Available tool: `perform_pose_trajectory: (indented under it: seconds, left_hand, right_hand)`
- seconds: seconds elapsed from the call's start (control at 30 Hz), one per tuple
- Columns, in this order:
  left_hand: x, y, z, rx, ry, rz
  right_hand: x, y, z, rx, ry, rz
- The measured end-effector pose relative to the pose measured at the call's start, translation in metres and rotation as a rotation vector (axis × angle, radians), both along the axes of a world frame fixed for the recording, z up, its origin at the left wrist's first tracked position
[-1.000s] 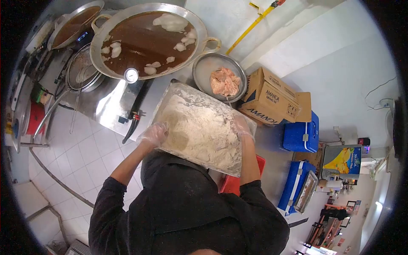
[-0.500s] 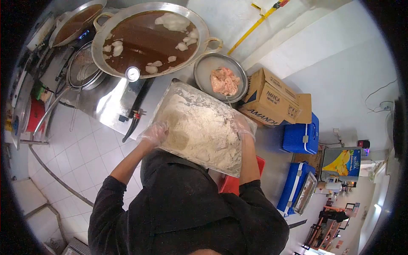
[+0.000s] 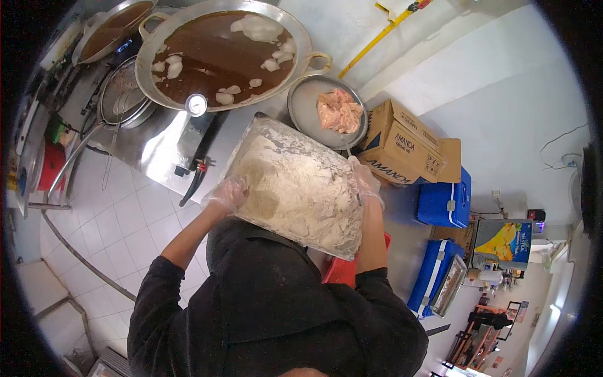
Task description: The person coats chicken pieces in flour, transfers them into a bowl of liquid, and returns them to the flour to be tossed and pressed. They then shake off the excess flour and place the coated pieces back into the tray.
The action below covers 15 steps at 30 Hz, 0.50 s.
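A rectangular metal tray [image 3: 248, 130] full of pale flour [image 3: 301, 182] is in front of my body. Under a clear plastic glove, my left hand [image 3: 231, 193] has its fingers wrapped on the tray's left edge. My right hand [image 3: 365, 182], also gloved, is at the opposite edge with its fingers bent over the rim. Just beyond the tray, a round metal bowl [image 3: 301, 103] holds raw pink meat [image 3: 340, 110]. Behind them is a wide two-handled pan [image 3: 146, 72] of brown liquid with pale lumps floating in it. A round dial gauge [image 3: 196, 105] stands at its near rim.
A cardboard box [image 3: 402, 141] and blue coolers [image 3: 445, 198] stand to the right. Below the tray is a red container [image 3: 342, 270]. Strainers [image 3: 120, 94] and a second pan [image 3: 113, 31] are at the upper left. A person [image 3: 493, 319] is far off at the lower right.
My right hand has shifted slightly up and right along the tray's edge. The tray has moved a little, and the meat appears further right in its bowl.
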State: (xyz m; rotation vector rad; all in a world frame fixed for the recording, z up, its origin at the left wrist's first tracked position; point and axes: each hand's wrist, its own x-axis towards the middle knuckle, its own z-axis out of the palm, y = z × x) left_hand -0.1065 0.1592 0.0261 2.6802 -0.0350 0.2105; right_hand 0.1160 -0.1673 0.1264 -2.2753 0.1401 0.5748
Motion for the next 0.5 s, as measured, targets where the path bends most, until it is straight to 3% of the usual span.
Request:
perform_pose_trajectory:
  seconds: [0.1, 0.23, 0.33, 0.37, 0.5]
  left_hand:
    - [0.0, 0.002, -0.004, 0.006, 0.038, -0.003]
    - [0.0, 0.0, -0.007, 0.045, 0.043, 0.006]
    - [0.002, 0.002, -0.012, 0.044, 0.021, -0.019]
    - [0.001, 0.002, -0.013, 0.025, 0.019, -0.021]
    - [0.002, 0.003, -0.007, 0.01, 0.059, -0.03]
  right_hand:
    - [-0.004, 0.01, 0.045, 0.2, 0.134, -0.146]
    - [-0.012, 0.022, 0.108, 0.284, 0.093, -0.178]
    - [0.005, 0.006, 0.114, 0.419, 0.029, -0.049]
    - [0.008, 0.004, 0.116, 0.317, 0.022, -0.113]
    - [0.012, -0.001, 0.1, 0.31, 0.032, -0.106]
